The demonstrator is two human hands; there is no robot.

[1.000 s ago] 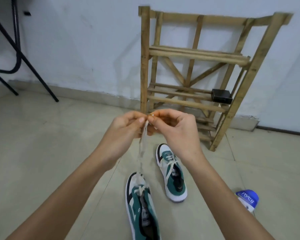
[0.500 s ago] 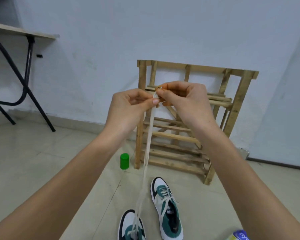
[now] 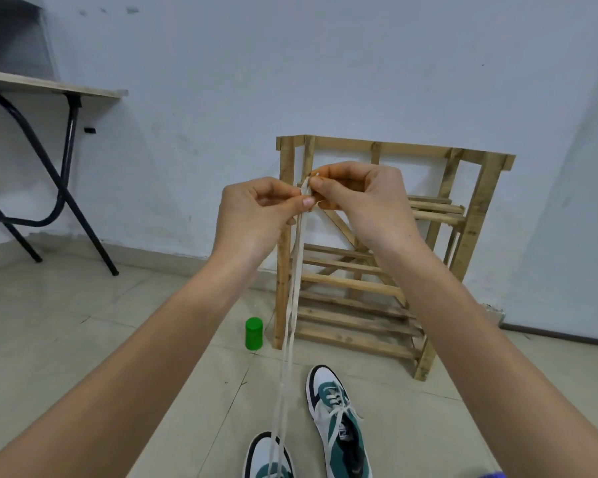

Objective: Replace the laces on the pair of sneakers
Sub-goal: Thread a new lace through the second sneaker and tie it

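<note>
flat off-white lace (image 3: 292,298) pinched at its ends in the grip of left hand (image 3: 252,215) and right hand (image 3: 366,198), two strands hanging to nearer green-and-white sneaker (image 3: 268,458) on glossy floor tiles (image 3: 83,339), slatted wooden rack (image 3: 477,215) behind

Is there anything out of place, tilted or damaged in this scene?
Nothing looks broken or spilled. Only two small things: the far sneaker lies with its lace loose and apparently untied, and a green jar stands alone on the floor beside the wooden rack.
</note>
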